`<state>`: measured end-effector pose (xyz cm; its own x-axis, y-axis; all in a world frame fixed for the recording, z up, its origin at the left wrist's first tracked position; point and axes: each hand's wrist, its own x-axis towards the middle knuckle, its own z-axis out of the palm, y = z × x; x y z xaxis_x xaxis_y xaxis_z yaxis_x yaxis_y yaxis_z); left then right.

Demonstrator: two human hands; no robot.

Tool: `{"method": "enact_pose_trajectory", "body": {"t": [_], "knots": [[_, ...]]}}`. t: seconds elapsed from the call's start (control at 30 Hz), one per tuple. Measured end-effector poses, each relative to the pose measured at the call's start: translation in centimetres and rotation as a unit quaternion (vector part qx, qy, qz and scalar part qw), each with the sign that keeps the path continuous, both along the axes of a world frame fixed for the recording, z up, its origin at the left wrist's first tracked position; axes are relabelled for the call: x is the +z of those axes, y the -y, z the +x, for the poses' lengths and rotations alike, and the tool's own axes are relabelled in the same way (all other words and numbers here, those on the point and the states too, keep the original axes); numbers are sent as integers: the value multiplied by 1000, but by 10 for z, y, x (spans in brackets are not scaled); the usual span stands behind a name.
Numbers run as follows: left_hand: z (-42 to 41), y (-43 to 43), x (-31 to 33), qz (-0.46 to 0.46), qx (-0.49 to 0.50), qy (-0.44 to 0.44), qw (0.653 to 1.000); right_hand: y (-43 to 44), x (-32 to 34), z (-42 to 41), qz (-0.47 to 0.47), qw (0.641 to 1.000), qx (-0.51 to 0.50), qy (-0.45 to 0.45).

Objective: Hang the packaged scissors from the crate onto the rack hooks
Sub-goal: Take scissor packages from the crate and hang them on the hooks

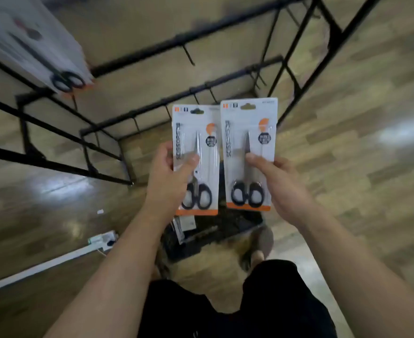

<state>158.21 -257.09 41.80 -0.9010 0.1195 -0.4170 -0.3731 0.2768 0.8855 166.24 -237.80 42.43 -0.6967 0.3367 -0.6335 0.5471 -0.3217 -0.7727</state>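
As things lie, the main risk appears to be a hang slot missing its hook. Each pack is held around mid-height, so the top edge with the slot is free to swing, and with both grips busy neither can steady the other. On the left, the rack (pixel 184 36) carries a hung pack (pixel 30 37), and a new card pushed onto a neighbouring hook (pixel 188 56) could knock it. The smooth blister under each thumb may also let a pack slide and drop toward the crate (pixel 225 226), which sits on the floor (pixel 371 118) just below.

The left grip (pixel 169 172) is closed on the left pack (pixel 201 128), with the thumb across the front over the blades and the fingers behind the card's left edge. The right grip (pixel 281 181) pinches the right pack (pixel 245 123) the same way, thumb on the front and fingers hidden behind the right edge. Both packs stand upright side by side, edges nearly touching, in front of the rack's lower part and not yet on any hook.
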Motion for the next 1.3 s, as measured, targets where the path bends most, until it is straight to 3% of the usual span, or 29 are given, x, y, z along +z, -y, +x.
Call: {"method": "enact_pose_trajectory", "body": {"t": [0.13,0.23,0.4,0.63,0.9,1.3], "knots": [[31,27,119,47,82,-60,994,2,110,-15,-4,996,82,-23],[47,57,192,56,147,-112,981,18,186,-13,-7,987,134,-90],[76,109,254,99,180,-136,969,49,251,32,-17,981,127,-147],[123,189,269,98,183,-127,970,125,248,85,-9,991,29,-130],[124,214,262,88,216,-124,964,156,277,72,9,982,84,-171],[42,210,239,-3,263,-115,958,159,215,-23,1,975,189,-115]]}}
